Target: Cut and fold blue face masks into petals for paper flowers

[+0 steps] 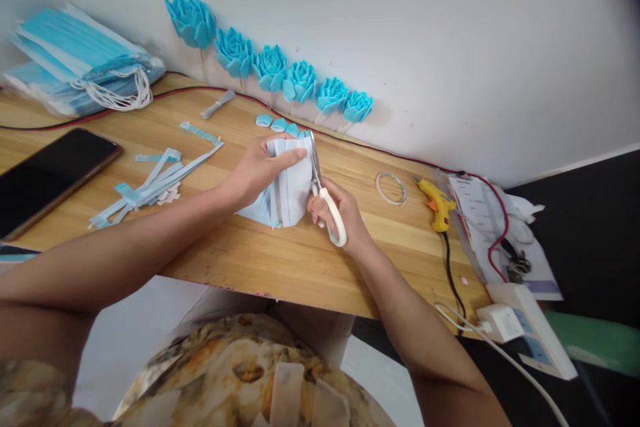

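My left hand (260, 170) pinches a pale blue face mask (295, 193), its thumb flat on top and its fingers behind. In my right hand (343, 210) is a pair of scissors (334, 217) with white handles. Their blades point away from me and lie along the mask's right edge. Whether the blades are apart is hard to see. Just beyond the mask, several small blue folded pieces (279, 125) sit in a row on the wooden table (240, 253). Cut pale blue strips (150, 190) lie in a loose pile left of my left hand.
Several blue flowers (270, 68) on thin sticks lean against the wall. A stack of masks (85, 60) and a phone (55, 177) lie left. To the right are a tape roll (391, 188), a yellow glue gun (437, 203) with its cord, and a power strip (533, 330).
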`<state>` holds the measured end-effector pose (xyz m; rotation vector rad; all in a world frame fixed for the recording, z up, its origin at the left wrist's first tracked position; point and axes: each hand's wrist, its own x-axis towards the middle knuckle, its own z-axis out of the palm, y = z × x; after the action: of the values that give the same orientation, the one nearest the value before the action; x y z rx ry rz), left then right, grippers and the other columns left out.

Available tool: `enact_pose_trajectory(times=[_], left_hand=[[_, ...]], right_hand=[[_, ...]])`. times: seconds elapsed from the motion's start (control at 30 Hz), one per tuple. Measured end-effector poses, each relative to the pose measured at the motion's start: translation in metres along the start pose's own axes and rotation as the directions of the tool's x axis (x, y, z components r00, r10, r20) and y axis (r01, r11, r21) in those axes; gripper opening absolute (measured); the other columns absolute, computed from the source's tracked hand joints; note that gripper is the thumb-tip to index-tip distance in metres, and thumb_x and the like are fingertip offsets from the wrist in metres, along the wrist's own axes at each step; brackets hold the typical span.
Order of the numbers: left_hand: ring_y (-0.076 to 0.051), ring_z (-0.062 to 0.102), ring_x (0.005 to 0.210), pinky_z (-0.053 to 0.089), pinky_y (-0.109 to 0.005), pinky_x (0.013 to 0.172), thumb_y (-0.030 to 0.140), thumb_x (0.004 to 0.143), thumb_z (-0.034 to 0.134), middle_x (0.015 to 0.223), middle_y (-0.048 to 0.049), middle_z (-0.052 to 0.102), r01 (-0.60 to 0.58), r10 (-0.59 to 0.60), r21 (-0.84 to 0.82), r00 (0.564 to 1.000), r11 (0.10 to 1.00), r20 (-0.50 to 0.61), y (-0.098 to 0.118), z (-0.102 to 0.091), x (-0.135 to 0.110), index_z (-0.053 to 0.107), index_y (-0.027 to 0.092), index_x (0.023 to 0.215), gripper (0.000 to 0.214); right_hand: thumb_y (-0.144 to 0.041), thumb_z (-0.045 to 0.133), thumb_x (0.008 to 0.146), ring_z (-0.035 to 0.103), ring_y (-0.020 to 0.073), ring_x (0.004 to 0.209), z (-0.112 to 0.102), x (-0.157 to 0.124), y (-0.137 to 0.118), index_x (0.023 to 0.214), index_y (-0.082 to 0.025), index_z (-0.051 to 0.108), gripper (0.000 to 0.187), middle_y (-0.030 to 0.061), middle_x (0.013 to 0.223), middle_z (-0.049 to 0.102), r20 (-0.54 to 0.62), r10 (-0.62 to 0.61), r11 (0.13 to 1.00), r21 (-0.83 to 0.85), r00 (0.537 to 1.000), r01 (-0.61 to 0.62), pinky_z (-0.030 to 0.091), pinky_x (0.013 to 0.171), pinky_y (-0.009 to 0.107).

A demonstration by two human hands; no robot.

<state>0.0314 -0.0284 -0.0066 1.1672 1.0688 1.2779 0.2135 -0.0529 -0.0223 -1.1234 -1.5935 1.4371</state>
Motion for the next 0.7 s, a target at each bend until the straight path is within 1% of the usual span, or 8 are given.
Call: enact_pose_trajectory(times=[0.1,0.23,0.3,0.53,0.7], left_hand=[[-0.017,0.061,0.066,0.049,-0.027,0.061,0.038,0.076,0.074,0.072,-0.0016,0.065,0.021,-0.022,0.028,1.000,0.999,0.015,0.0029,0.0012,-0.0019,0.061,0.019,0.078,0.023],[-0.017,0.063,0.067,0.049,-0.027,0.061,0.036,0.076,0.073,0.072,-0.0022,0.066,0.043,-0.046,0.061,0.998,0.997,0.042,0.0038,0.0033,-0.0043,0.063,0.019,0.075,0.020],[-0.018,0.063,0.068,0.049,-0.027,0.061,0.037,0.076,0.073,0.072,-0.0026,0.067,0.045,-0.049,0.064,0.998,0.997,0.050,0.0029,0.0037,-0.0044,0.063,0.019,0.076,0.020],[-0.016,0.061,0.066,0.048,-0.025,0.059,0.036,0.074,0.076,0.074,-0.0024,0.067,0.050,-0.052,0.036,0.996,0.998,0.069,0.0016,0.0035,-0.0042,0.065,0.019,0.077,0.021],[-0.017,0.062,0.067,0.048,-0.026,0.059,0.036,0.075,0.075,0.073,-0.0025,0.067,0.057,-0.060,0.055,0.997,0.997,0.054,0.0033,0.0044,-0.0051,0.065,0.019,0.077,0.020]], right_hand=[[-0.071,0.073,0.070,0.049,0.0094,0.055,-0.0013,0.0003,-0.0025,0.101,-0.020,0.064,0.061,-0.0017,0.070,0.057,0.006,-0.022,1.000,-0.017,1.000,0.022,0.040,0.048,0.024],[-0.074,0.071,0.071,0.048,0.0103,0.055,-0.0029,0.0013,-0.0013,0.113,-0.022,0.064,0.067,-0.0020,0.071,0.056,0.023,-0.022,0.999,-0.026,1.000,0.022,0.039,0.047,0.025],[-0.075,0.070,0.071,0.048,0.0106,0.056,-0.0034,0.0019,0.0002,0.113,-0.022,0.064,0.068,-0.0019,0.071,0.055,0.019,-0.033,0.999,-0.033,0.999,0.033,0.040,0.047,0.025],[-0.070,0.070,0.075,0.047,0.0083,0.050,-0.0034,0.0013,0.0009,0.094,-0.020,0.062,0.054,-0.0037,0.066,0.053,0.015,-0.035,0.999,-0.020,0.999,0.035,0.040,0.046,0.024],[-0.069,0.070,0.075,0.048,0.0077,0.048,-0.0018,-0.0004,-0.0001,0.086,-0.020,0.060,0.051,-0.0044,0.063,0.053,0.000,-0.025,1.000,-0.010,1.000,0.025,0.039,0.044,0.023]])
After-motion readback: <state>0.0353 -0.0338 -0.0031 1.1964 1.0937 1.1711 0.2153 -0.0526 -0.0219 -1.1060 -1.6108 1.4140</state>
